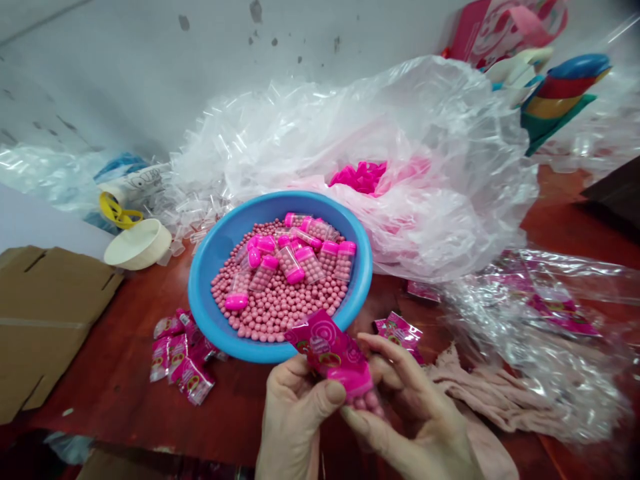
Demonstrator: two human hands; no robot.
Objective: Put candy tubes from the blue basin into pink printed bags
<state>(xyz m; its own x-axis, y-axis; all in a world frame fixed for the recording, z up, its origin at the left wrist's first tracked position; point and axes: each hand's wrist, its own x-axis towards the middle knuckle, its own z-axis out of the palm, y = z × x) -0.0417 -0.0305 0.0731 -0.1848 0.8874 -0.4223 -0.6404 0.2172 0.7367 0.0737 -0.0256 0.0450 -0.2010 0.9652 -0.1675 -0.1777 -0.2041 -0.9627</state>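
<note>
My left hand [299,417] pinches a shiny magenta printed sleeve [336,350] between thumb and fingers, in front of the basin. Out of the sleeve's lower end shows a small transparent bottle [367,403] of pink beads, and my right hand [417,413] has its fingers curled around it. The sleeve covers the bottle's upper part. Just beyond my hands stands a blue basin [200,317] with loose pink beads [273,313]. Several filled bottles with bright pink caps [290,260] lie on top of the beads.
Left of the basin lie several magenta-sleeved pieces [183,357], a white tub [137,245] and cardboard [50,320]. Behind is a large plastic bag [430,127] with pink caps [360,177]. More sleeves [400,331], a cloth [493,390] and crumpled film [540,360] lie right.
</note>
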